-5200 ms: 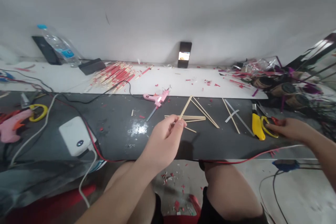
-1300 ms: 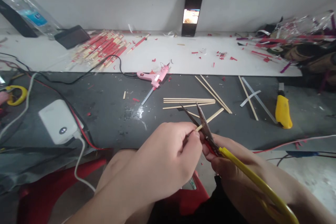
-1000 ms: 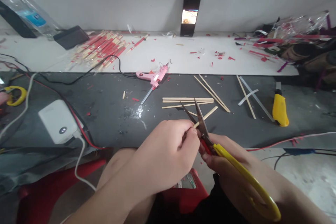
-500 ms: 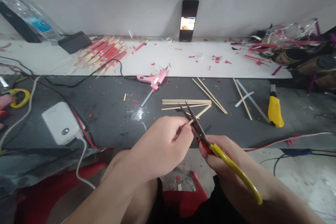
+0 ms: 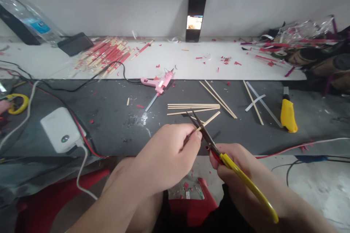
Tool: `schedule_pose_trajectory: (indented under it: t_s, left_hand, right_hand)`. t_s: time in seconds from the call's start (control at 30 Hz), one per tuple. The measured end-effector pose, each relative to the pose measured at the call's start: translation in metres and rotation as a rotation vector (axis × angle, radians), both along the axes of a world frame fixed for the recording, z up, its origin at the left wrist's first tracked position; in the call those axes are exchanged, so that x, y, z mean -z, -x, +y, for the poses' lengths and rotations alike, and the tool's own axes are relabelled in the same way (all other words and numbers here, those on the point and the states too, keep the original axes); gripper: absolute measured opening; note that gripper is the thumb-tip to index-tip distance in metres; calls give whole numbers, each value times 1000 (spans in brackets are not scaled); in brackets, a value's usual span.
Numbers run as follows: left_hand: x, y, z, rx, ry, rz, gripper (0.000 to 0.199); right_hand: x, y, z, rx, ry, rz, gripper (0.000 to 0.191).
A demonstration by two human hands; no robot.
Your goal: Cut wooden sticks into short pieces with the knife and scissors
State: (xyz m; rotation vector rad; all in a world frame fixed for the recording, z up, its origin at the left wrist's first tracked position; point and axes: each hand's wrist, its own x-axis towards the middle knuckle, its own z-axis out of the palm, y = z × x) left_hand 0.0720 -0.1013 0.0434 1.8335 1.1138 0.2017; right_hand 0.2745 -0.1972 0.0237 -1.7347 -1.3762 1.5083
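Between its thumb and fingers, my left hand [image 5: 175, 149] pinches a thin wooden stick [image 5: 212, 118] that slants up to the right. My right hand [image 5: 235, 160] grips yellow-handled scissors [image 5: 247, 184], whose blades straddle the stick just beyond my left fingertips. The blades stand slightly apart at their tips. Just past them, several loose wooden sticks [image 5: 191, 106] lie side by side on the dark tabletop [image 5: 115, 123]. Two more wooden sticks [image 5: 217, 98] lie at a slant behind these. My left fingers hide the near end of the held stick.
A pink glue gun [image 5: 158, 82] lies on the table, its cord running left. To the right are a yellow utility knife [image 5: 288, 114] and crossed strips [image 5: 255, 102]. A white power bank [image 5: 61, 129], wrapped chopsticks [image 5: 104, 56] and an upright phone [image 5: 195, 20] are also around.
The scissor blades have drawn a little closer together around the stick. Both hands have shifted slightly downward in view; the things on the table lie as before.
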Motion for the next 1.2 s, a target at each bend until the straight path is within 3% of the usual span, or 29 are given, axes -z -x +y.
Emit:
schedule_pose_trajectory:
  t_s: [0.1, 0.23, 0.4, 0.5, 0.7, 0.93, 1.2]
  left_hand:
    - [0, -2, -1, 7, -110, 47, 41]
    - [-2, -2, -2, 42, -203, 91, 38]
    - [-3, 3, -1, 98, -156, 77, 40]
    - [-2, 5, 0, 112, -138, 60, 40]
    - [-4, 5, 1, 101, -46, 0, 44]
    - [-6, 4, 0, 85, 8, -45, 44]
    - [-3, 5, 4, 81, 64, -91, 44]
  right_hand:
    - [-5, 4, 9, 42, 1, -50, 23]
    - [-10, 5, 24, 2, 61, 51, 24]
    - [-13, 5, 26, -35, 97, 93, 27]
    - [-13, 5, 21, 12, 100, 82, 28]
    - [-8, 0, 14, 45, 89, 32, 33]
    - [-10, -4, 17, -22, 89, 51, 37]
    - [-8, 3, 23, -14, 65, 110, 31]
